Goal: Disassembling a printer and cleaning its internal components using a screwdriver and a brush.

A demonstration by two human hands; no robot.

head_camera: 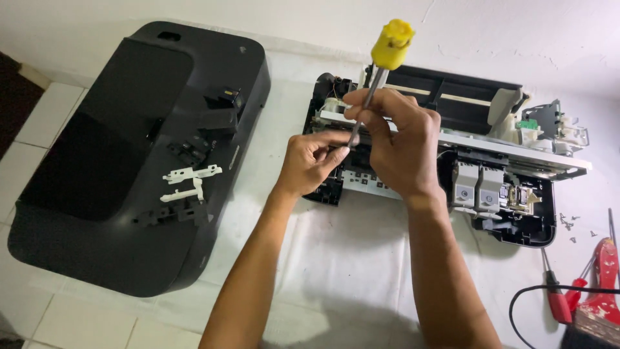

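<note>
Both forearms reach up from the near edge. Right hand grips the grey shaft of a yellow-handled screwdriver, tilted, handle up; left hand pinches at its tip, perhaps on a screw. Beneath lies an opened printer chassis; its black cover sits left.

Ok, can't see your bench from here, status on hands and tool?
Right hand grips screwdriver shaft. Left hand pinches its tip. Both over opened printer. Nothing blocking.
</note>
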